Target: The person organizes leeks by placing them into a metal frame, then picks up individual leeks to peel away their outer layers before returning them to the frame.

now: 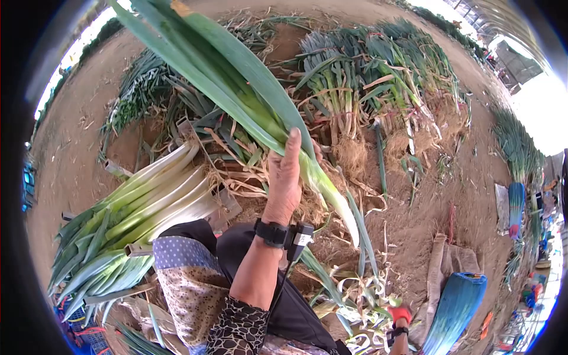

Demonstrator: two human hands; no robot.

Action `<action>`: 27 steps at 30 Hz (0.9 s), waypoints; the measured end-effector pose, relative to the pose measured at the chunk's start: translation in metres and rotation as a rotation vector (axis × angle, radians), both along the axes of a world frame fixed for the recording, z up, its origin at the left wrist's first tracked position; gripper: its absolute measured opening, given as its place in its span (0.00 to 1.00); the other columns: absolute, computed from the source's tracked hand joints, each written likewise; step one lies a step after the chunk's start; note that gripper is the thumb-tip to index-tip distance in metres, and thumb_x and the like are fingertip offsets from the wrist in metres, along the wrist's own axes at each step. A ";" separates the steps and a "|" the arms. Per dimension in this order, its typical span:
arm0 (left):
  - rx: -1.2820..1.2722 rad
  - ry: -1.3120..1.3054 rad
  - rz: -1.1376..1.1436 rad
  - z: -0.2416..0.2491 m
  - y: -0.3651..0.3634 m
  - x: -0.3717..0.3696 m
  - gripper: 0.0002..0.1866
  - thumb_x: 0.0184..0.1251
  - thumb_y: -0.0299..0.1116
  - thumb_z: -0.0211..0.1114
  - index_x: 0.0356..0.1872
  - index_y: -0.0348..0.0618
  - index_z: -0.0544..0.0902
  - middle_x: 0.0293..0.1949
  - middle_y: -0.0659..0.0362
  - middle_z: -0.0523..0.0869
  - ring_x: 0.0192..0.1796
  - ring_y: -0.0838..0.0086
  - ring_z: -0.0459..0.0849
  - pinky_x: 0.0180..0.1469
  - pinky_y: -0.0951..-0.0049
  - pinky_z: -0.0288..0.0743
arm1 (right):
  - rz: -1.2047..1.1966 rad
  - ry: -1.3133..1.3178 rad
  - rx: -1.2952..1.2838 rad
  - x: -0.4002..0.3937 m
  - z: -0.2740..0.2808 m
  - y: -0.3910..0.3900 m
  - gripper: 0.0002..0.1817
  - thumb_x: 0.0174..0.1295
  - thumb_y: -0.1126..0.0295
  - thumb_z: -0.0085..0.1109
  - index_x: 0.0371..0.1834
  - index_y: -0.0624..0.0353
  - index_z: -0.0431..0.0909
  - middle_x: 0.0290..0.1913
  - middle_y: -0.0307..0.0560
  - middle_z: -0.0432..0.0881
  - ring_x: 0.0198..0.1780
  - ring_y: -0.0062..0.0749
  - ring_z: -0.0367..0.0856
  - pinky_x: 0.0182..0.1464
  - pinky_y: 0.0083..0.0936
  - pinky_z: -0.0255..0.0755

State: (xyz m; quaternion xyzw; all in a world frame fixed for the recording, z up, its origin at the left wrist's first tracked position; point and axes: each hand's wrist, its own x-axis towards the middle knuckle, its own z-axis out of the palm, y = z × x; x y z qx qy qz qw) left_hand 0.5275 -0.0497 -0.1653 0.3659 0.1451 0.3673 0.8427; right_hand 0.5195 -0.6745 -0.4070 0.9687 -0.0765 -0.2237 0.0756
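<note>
My left hand [285, 177] is raised in front of me and grips a long leek [248, 89] near its white shaft. The green leaves point up and to the left; the white end [346, 216] points down to the right. A black band sits on that wrist. My right hand [401, 315], in a red glove, is low at the bottom edge among loose leek trimmings [355, 296]. What its fingers do is hidden. A stack of cleaned leeks [148, 204] with white shafts lies to the left of my knee.
Heaps of uncleaned leeks with roots [361, 83] lie on the bare earth ahead. A blue-wrapped bundle [455, 307] lies at the lower right, another [516, 201] further right. Sacking [444, 260] lies beside it. Dry peelings cover the ground near my legs.
</note>
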 end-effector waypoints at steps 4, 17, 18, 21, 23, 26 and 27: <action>0.056 0.103 -0.078 -0.002 -0.018 0.006 0.25 0.68 0.58 0.62 0.46 0.44 0.78 0.35 0.57 0.85 0.37 0.73 0.84 0.37 0.70 0.82 | 0.320 -0.283 0.574 0.066 0.065 0.197 0.19 0.62 0.53 0.64 0.49 0.55 0.82 0.45 0.53 0.84 0.47 0.48 0.82 0.50 0.38 0.75; -0.037 0.108 -0.078 -0.020 -0.036 0.011 0.27 0.67 0.54 0.66 0.52 0.39 0.79 0.41 0.62 0.83 0.45 0.78 0.80 0.49 0.76 0.74 | 0.022 -0.126 1.376 0.085 0.154 0.427 0.14 0.61 0.59 0.68 0.38 0.60 0.85 0.23 0.34 0.79 0.30 0.20 0.76 0.34 0.21 0.70; -0.046 0.076 -0.037 -0.020 -0.035 0.016 0.27 0.66 0.57 0.66 0.49 0.41 0.79 0.37 0.62 0.83 0.41 0.78 0.80 0.46 0.76 0.75 | -0.016 -0.127 1.216 0.072 0.136 0.403 0.18 0.62 0.54 0.67 0.37 0.61 0.85 0.25 0.36 0.81 0.31 0.18 0.75 0.34 0.22 0.69; -0.076 0.077 -0.115 -0.013 -0.038 0.007 0.27 0.63 0.59 0.68 0.44 0.44 0.79 0.35 0.63 0.82 0.37 0.78 0.81 0.45 0.73 0.78 | -0.128 -0.097 0.835 0.030 0.083 0.318 0.24 0.58 0.47 0.68 0.35 0.61 0.85 0.24 0.43 0.80 0.30 0.21 0.71 0.33 0.29 0.68; -0.118 0.084 -0.032 -0.009 -0.031 0.010 0.28 0.58 0.62 0.70 0.40 0.46 0.77 0.30 0.64 0.80 0.31 0.77 0.80 0.38 0.70 0.80 | 0.086 -0.226 0.467 -0.005 0.042 0.261 0.29 0.59 0.39 0.58 0.36 0.57 0.87 0.31 0.56 0.86 0.35 0.49 0.86 0.41 0.42 0.76; -0.230 0.014 -0.070 -0.008 -0.009 0.006 0.30 0.59 0.67 0.65 0.34 0.48 0.75 0.20 0.65 0.72 0.23 0.79 0.72 0.26 0.72 0.72 | -0.059 0.140 0.174 -0.043 0.001 0.152 0.35 0.56 0.35 0.52 0.40 0.59 0.86 0.41 0.63 0.85 0.47 0.58 0.84 0.48 0.48 0.75; -0.259 0.004 -0.095 -0.005 -0.008 0.001 0.30 0.60 0.68 0.63 0.33 0.48 0.75 0.20 0.65 0.71 0.22 0.79 0.71 0.25 0.72 0.70 | -0.114 0.119 0.190 -0.060 0.018 0.132 0.33 0.56 0.37 0.53 0.39 0.58 0.87 0.41 0.61 0.85 0.47 0.57 0.84 0.47 0.47 0.75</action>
